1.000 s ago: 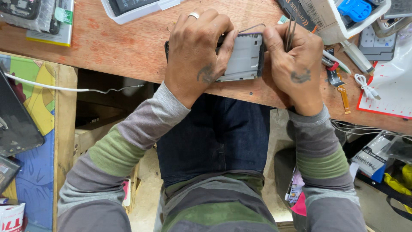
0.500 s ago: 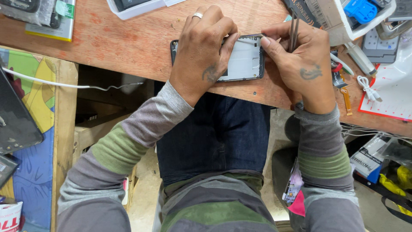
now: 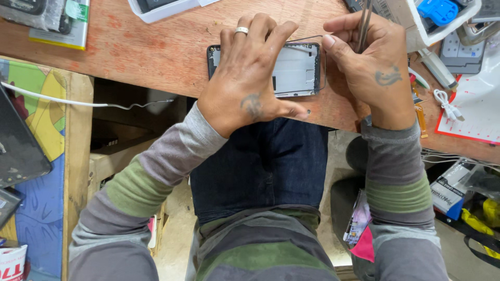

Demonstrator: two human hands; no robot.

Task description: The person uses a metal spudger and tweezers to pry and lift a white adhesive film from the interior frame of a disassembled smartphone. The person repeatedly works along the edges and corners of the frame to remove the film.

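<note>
Head view looked down on a reddish wooden counter [image 3: 156, 47] that carried everything under the hands. An opened phone frame [image 3: 294, 70] with a pale inner plate lay flat on it between the two hands. The left hand [image 3: 250, 78] pressed down over the frame's left half, fingers spread, a ring on one finger. The right hand [image 3: 372, 67] touched the frame's right edge with its thumb while pinching thin metal tweezers [image 3: 364, 23], which pointed away from the person.
</note>
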